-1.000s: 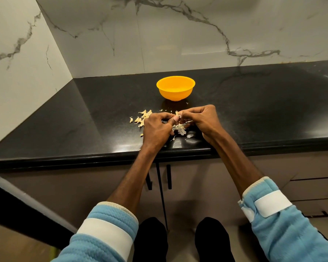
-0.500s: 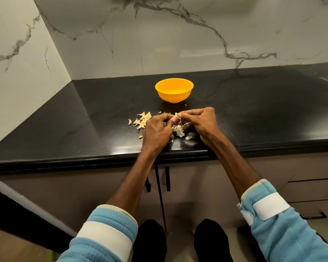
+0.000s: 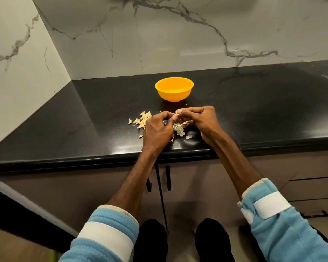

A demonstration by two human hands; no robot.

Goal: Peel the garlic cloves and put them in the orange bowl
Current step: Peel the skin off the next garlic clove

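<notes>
Papery, light, likely slippery once bare: garlic clove (image 3: 177, 111) pinched between fingertips of left hand (image 3: 157, 131) and right hand (image 3: 203, 120) above countertop (image 3: 254, 114) front edge. Best held by its ends. Orange bowl (image 3: 174, 89) just behind.

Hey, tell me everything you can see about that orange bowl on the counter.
The orange bowl is small, round and deep, of smooth plastic by its look, with a thin rim and a narrow base. It stands upright on the black countertop, near the marble wall. Its inside shows only a paler patch at the bottom; whether anything lies there cannot be told. Nothing but the countertop touches it: the left hand and right hand work nearer the front edge.
</notes>
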